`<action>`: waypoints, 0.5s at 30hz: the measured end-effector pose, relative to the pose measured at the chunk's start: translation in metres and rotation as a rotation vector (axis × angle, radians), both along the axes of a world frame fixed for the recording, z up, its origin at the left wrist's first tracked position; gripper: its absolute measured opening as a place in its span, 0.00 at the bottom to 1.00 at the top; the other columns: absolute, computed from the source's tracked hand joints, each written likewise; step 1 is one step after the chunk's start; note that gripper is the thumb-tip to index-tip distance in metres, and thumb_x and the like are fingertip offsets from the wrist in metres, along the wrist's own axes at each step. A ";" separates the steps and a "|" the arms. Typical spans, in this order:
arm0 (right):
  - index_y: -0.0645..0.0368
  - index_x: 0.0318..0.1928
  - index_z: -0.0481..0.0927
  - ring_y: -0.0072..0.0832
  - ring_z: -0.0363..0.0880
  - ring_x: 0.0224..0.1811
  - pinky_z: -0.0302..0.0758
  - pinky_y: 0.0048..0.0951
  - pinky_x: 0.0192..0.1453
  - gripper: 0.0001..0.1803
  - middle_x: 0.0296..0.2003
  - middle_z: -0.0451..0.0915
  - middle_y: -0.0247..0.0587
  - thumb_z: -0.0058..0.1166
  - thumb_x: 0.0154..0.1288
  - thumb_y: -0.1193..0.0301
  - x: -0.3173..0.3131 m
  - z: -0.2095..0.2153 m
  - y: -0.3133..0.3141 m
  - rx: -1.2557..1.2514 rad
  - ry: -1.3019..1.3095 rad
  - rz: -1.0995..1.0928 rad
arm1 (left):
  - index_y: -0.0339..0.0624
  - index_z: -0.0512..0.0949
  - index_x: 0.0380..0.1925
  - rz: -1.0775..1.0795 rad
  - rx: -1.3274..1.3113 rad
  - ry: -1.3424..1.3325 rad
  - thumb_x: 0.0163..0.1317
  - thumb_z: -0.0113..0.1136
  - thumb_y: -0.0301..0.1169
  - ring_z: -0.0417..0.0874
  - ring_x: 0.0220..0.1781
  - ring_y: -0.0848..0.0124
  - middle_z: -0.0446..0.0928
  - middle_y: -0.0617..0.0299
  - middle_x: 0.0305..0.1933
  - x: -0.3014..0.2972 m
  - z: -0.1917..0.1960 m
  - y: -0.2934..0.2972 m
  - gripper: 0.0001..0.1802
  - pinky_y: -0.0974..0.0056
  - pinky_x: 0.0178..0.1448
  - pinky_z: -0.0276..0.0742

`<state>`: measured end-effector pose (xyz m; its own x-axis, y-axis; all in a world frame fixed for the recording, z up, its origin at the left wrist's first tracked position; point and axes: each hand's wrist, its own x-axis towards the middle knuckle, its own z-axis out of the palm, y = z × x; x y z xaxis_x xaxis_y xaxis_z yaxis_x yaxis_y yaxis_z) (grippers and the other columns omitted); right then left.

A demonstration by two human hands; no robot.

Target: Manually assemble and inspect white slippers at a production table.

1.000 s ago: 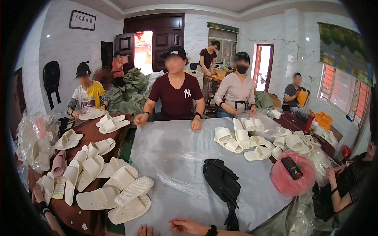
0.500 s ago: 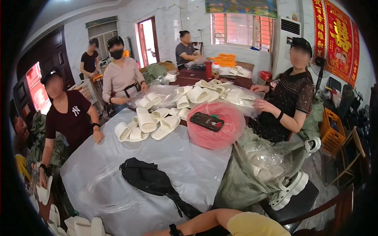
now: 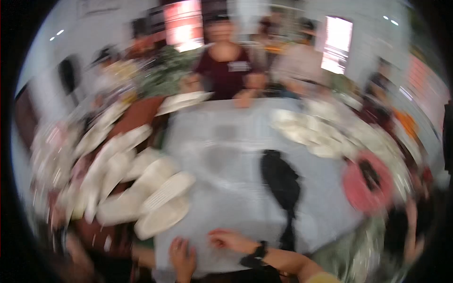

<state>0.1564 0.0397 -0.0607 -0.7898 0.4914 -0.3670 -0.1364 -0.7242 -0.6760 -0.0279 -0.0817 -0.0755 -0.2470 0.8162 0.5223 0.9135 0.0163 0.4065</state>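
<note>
Both hands, left hand [image 3: 183, 257] and right hand [image 3: 230, 239], are lying flat, fingers spread, on the table [image 3: 226, 141]; a bump might be knocking the slippers [image 3: 163, 203] beside them off.

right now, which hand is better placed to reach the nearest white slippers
Probably left: the left hand rests at the table edge just below the slippers at the left. The right hand lies farther right, nearer the black bag. The picture is blurred.
</note>
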 end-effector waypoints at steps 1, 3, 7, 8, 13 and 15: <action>0.59 0.46 0.73 0.18 0.73 0.31 0.72 0.20 0.36 0.12 0.32 0.76 0.31 0.46 0.65 0.69 0.002 0.003 0.001 0.045 -0.068 -0.011 | 0.38 0.75 0.38 -0.014 -0.018 -0.074 0.48 0.60 0.31 0.71 0.52 0.50 0.73 0.48 0.46 0.006 0.026 0.002 0.16 0.50 0.57 0.65; 0.62 0.42 0.73 0.22 0.73 0.31 0.71 0.21 0.38 0.10 0.30 0.75 0.34 0.47 0.64 0.71 -0.003 0.023 -0.005 0.011 -0.071 -0.062 | 0.36 0.74 0.38 -0.033 0.015 -0.094 0.48 0.60 0.30 0.71 0.53 0.53 0.73 0.49 0.47 0.001 0.036 -0.005 0.16 0.54 0.56 0.66; 0.61 0.41 0.73 0.21 0.70 0.27 0.68 0.20 0.29 0.07 0.27 0.72 0.33 0.47 0.63 0.74 0.006 -0.008 0.011 0.040 -0.069 -0.051 | 0.37 0.73 0.41 -0.018 0.267 -0.166 0.49 0.61 0.31 0.69 0.57 0.53 0.71 0.49 0.50 0.002 -0.010 -0.009 0.18 0.53 0.59 0.65; 0.61 0.41 0.73 0.21 0.70 0.28 0.69 0.21 0.30 0.07 0.27 0.72 0.33 0.47 0.63 0.74 0.008 -0.022 0.023 0.076 -0.072 -0.073 | 0.38 0.72 0.44 -0.006 0.220 -0.133 0.52 0.58 0.34 0.64 0.61 0.54 0.68 0.49 0.54 0.005 -0.016 -0.006 0.19 0.53 0.63 0.60; 0.64 0.44 0.71 0.26 0.70 0.30 0.71 0.24 0.36 0.10 0.31 0.74 0.40 0.42 0.65 0.73 0.008 0.022 -0.001 -0.013 -0.040 0.071 | 0.36 0.70 0.40 0.051 0.168 -0.152 0.55 0.53 0.35 0.61 0.62 0.51 0.66 0.45 0.54 0.014 -0.014 -0.014 0.16 0.53 0.66 0.55; 0.63 0.45 0.71 0.26 0.70 0.30 0.71 0.24 0.36 0.10 0.31 0.73 0.40 0.42 0.66 0.73 0.009 0.012 0.007 0.016 -0.030 0.100 | 0.36 0.70 0.40 0.033 0.204 -0.111 0.55 0.52 0.34 0.61 0.62 0.51 0.65 0.45 0.54 0.017 -0.026 -0.008 0.16 0.53 0.66 0.54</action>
